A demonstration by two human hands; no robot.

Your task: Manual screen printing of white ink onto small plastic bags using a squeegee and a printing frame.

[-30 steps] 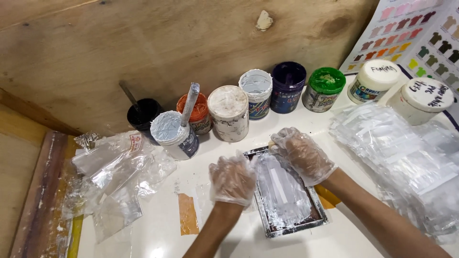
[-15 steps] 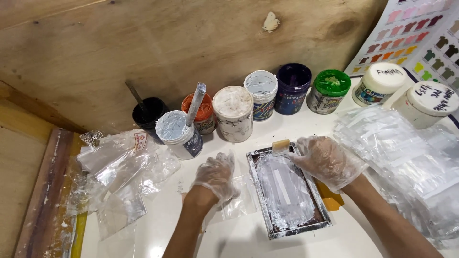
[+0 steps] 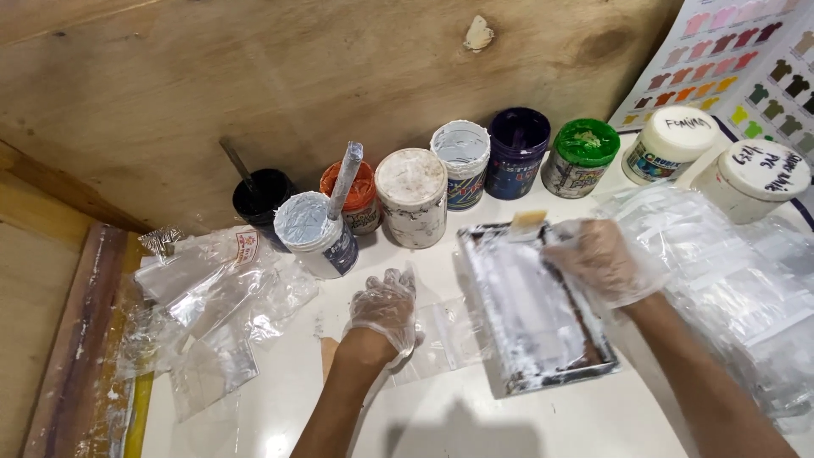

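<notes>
Hands at the paint-smeared frame

Gloves on both hands. The left hand [image 3: 383, 309] lies spread, fingers flat on a small clear bag [image 3: 441, 339] on the white worktop [image 3: 475, 424], just left of the frame [image 3: 534, 314]. The right hand [image 3: 598, 261] curls over the frame's far right edge, beside a pale wooden handle [image 3: 527, 220]; whether it grips that handle I cannot tell. Paint jars [image 3: 411, 197] line the far side. The step in hand looks like bag placing; next calls for steady, square alignment.
</notes>
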